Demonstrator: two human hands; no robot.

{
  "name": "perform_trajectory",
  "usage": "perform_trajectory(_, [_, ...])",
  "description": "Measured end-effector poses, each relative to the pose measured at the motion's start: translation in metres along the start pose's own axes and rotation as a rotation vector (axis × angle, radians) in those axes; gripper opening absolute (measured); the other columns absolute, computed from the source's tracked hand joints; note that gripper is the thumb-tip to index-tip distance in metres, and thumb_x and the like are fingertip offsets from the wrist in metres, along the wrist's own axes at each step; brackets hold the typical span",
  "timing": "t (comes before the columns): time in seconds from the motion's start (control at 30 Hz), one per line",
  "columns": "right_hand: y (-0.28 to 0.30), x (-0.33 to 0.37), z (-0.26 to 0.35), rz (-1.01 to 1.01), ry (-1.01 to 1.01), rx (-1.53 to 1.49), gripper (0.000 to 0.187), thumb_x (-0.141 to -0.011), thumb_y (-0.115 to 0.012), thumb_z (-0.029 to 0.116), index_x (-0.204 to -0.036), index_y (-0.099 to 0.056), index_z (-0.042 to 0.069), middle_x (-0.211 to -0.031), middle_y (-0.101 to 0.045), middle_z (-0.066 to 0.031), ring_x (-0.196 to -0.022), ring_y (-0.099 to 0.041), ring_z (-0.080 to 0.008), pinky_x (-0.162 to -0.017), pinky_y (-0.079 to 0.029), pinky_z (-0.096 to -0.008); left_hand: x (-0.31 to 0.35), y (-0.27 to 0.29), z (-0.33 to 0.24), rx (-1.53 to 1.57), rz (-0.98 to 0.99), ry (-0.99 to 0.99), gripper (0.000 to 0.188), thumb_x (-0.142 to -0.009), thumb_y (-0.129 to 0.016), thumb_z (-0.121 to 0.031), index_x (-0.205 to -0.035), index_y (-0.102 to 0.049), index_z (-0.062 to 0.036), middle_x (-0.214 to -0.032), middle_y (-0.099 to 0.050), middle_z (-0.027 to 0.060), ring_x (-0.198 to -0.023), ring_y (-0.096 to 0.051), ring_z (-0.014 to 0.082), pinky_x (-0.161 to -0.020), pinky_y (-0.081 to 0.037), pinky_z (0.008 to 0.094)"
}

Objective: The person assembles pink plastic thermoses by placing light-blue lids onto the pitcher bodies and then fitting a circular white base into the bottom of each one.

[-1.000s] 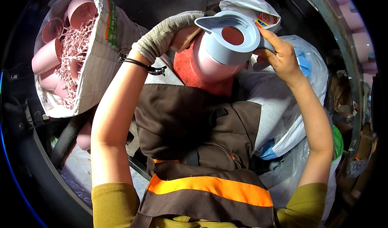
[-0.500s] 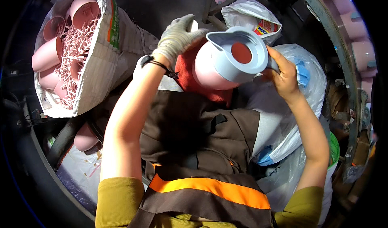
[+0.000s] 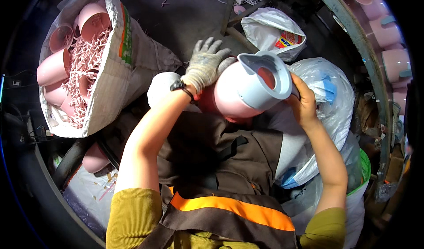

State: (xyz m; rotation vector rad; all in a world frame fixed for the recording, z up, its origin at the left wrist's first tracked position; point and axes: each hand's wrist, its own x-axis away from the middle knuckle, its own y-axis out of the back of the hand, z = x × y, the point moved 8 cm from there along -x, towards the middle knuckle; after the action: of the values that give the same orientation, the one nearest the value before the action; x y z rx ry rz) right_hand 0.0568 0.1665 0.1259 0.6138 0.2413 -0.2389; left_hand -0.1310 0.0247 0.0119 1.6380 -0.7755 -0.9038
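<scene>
A jug with a pink body and a grey-blue spouted collar (image 3: 236, 88) lies tilted over my lap, its round opening facing up and right. Its handle is gripped by my bare right hand (image 3: 304, 99). In a whitish work glove, my left hand (image 3: 205, 63) is against the jug's left side, fingers stretched away and thumb along the body. Whether the palm presses on the jug is hidden. Under the jug is a red cloth (image 3: 206, 99), mostly covered. A white rounded shape (image 3: 162, 86) shows beside my left wrist; its kind is unclear.
On the left stands a woven sack (image 3: 128, 79) of pink jug bodies and pink plastic scraps. A white bag (image 3: 267, 26) is ahead, and clear plastic bags (image 3: 340, 85) lie at the right. A metal rack post (image 3: 373, 68) curves past pink jugs (image 3: 393, 63) at far right.
The jug has tipped further to the right and sits slightly lower. My left fingers have gone from curled to spread, and a pale spot seen between them no longer shows.
</scene>
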Motion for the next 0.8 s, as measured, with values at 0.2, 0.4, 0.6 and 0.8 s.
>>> perform_trajectory(0.2, [-0.018,0.045,0.035,0.118,-0.469,-0.440,0.043,-0.095,-0.062,0.015,-0.131,-0.050,-0.004,-0.096,-0.067,-0.0082,-0.078,-0.065,-0.0118,-0.066,-0.053,-0.0246,0.087,0.045,-0.091,2.324,0.296,0.371,0.051,-0.097,-0.056,-0.035,-0.136,-0.048,-0.0026,-0.137,-0.052,0.0127,-0.124,-0.052,0.0212,-0.108,-0.040,0.0357])
perform_trajectory(0.4, [-0.034,0.082,0.008,0.237,-0.865,-0.506,0.041,-0.098,-0.058,0.030,-0.124,-0.055,-0.002,-0.090,-0.067,-0.0054,-0.063,-0.063,-0.0112,-0.051,-0.048,-0.0217,0.124,0.006,-0.132,2.682,0.445,0.723,0.068,-0.089,-0.062,-0.051,-0.134,-0.049,-0.0021,-0.132,-0.057,0.0150,-0.119,-0.056,0.0258,-0.105,-0.044,0.0406])
perform_trajectory(0.6, [-0.022,0.077,-0.003,0.254,-0.888,-0.557,0.046,-0.096,-0.058,0.039,-0.120,-0.060,0.000,-0.093,-0.068,-0.0048,-0.057,-0.060,-0.0082,-0.046,-0.043,-0.0189,0.116,0.003,-0.138,2.603,0.450,0.691,0.077,-0.088,-0.059,-0.059,-0.138,-0.045,-0.0016,-0.136,-0.053,0.0162,-0.123,-0.054,0.0273,-0.108,-0.040,0.0411])
perform_trajectory(0.8, [-0.024,0.081,-0.013,0.265,-0.888,-0.506,0.044,-0.095,-0.060,0.038,-0.118,-0.061,0.000,-0.093,-0.067,-0.0038,-0.056,-0.059,-0.0074,-0.046,-0.042,-0.0187,0.122,-0.013,-0.138,2.537,0.468,0.709,0.083,-0.087,-0.055,-0.065,-0.140,-0.042,-0.0021,-0.137,-0.052,0.0166,-0.125,-0.052,0.0269,-0.109,-0.040,0.0406])
